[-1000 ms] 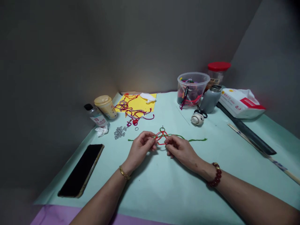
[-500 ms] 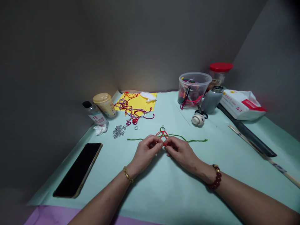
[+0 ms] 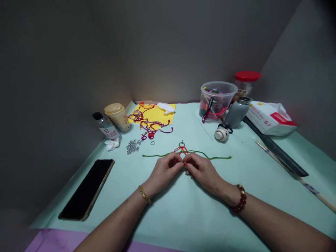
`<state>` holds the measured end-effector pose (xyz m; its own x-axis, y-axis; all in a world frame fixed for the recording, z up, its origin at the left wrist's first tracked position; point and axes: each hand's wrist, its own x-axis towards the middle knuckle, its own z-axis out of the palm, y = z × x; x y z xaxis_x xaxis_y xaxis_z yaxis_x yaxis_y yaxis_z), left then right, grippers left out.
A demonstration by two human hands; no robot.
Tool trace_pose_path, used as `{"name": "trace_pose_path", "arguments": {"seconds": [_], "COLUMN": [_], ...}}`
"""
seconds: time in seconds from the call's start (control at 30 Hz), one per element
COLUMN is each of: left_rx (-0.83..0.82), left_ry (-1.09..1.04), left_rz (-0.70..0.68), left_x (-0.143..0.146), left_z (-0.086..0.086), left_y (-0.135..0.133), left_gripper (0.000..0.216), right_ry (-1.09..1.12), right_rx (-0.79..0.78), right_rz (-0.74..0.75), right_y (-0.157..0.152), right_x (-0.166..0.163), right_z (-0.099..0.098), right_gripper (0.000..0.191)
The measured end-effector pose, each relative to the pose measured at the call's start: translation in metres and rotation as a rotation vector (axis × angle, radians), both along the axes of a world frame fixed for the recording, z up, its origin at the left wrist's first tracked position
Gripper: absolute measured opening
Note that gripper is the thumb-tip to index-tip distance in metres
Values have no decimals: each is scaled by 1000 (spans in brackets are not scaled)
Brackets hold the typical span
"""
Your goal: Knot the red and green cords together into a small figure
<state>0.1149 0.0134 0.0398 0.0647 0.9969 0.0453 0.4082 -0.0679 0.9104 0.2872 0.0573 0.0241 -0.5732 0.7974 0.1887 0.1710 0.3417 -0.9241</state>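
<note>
Well within edges of green sheet (image 3: 183, 217), red cord (image 3: 185, 164)

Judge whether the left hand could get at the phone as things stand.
Probably yes: the phone lies to the left of the left hand, and only the pale green sheet shows between them. The hand would likely need to release the red cord first.

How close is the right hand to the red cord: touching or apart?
Touching. In the head view, the right hand visibly pinches a bit of red cord.
</note>
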Motion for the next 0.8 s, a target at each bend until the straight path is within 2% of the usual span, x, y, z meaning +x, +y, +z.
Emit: {"name": "trace_pose_path", "arguments": {"seconds": [0.13, 0.33, 0.5, 0.8], "left_rx": [-16, -17, -5, 98], "left_ry": [-26, -83, -75, 180], "left_rz": [-14, -14, -6, -9], "left_x": [0, -1, -2, -14], "left_z": [-1, -4, -3, 2], "left_y": [0, 0, 0, 10], "left_gripper": [13, 17, 21, 22], "right_ry": [11, -22, -36, -29], "right_rx": [31, 87, 125, 202], "right_rz": [12, 12, -12, -28], "right_y": [-1, -3, -3, 4], "right_x": [0, 0, -1, -8], "right_z": [-1, -2, -1, 1], "right_gripper": [17, 30, 30, 32]}}
